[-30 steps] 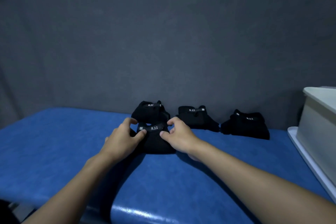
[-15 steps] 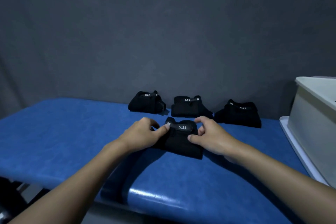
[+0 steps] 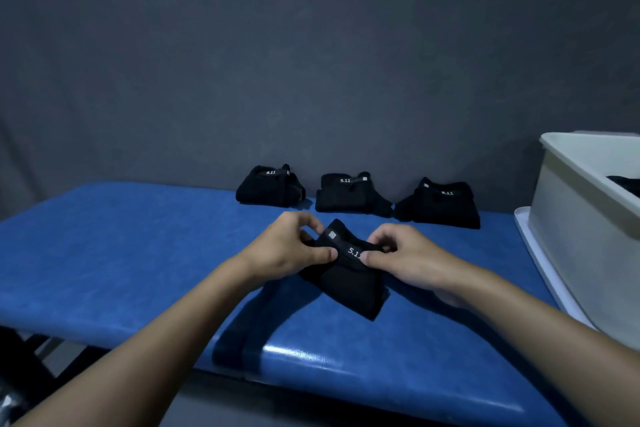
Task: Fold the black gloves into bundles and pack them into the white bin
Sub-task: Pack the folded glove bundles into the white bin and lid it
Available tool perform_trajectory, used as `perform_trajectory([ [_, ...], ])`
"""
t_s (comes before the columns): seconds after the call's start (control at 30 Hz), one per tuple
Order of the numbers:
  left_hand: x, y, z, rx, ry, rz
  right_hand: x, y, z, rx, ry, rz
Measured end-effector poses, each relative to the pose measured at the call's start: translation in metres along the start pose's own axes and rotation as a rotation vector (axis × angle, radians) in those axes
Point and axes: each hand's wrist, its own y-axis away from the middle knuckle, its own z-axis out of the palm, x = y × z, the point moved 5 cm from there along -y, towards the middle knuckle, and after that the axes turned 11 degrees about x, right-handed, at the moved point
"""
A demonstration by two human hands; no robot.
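A black glove bundle with a "5.11" cuff label lies on the blue padded table in front of me. My left hand pinches its cuff from the left, thumb on the label band. My right hand pinches the same cuff from the right. Three more black glove bundles sit in a row at the back by the wall: the left one, the middle one and the right one. The white bin stands at the right edge, with something black showing inside.
The bin rests on a white tray at the table's right end. A dark grey wall rises straight behind the table. The table's near edge is close to me, with dark frame parts below at the lower left.
The bundle in my hands has been drawn away from the back row toward me and turned at an angle. Both hands now pinch its cuff, lifting it slightly. My view has shifted right.
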Motion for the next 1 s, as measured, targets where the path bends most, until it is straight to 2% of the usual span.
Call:
perform_trajectory([
  [0.37, 0.046, 0.011, 0.002, -0.036, 0.132, 0.24, 0.002, 0.018, -0.02, -0.197, -0.303, 0.087],
  [0.47, 0.051, 0.013, 0.005, -0.058, 0.108, 0.264, 0.001, 0.023, -0.022, -0.225, -0.265, 0.067],
  [0.6, 0.041, 0.016, 0.008, -0.083, 0.033, 0.203, 0.001, 0.028, -0.02, -0.181, -0.185, 0.064],
  [0.73, 0.028, 0.021, -0.006, 0.09, -0.244, 0.079, 0.001, 0.031, -0.019, -0.089, -0.167, 0.069],
  [0.83, 0.017, 0.03, -0.004, 0.059, -0.334, -0.037, 0.004, 0.034, -0.013, -0.039, -0.116, 0.058],
  [0.9, 0.011, 0.033, 0.001, 0.039, -0.311, -0.068, 0.004, 0.036, -0.009, -0.02, -0.122, 0.045],
  [1.0, 0.012, 0.037, 0.006, 0.082, -0.11, -0.093, 0.004, 0.041, -0.008, -0.011, -0.165, 0.019],
])
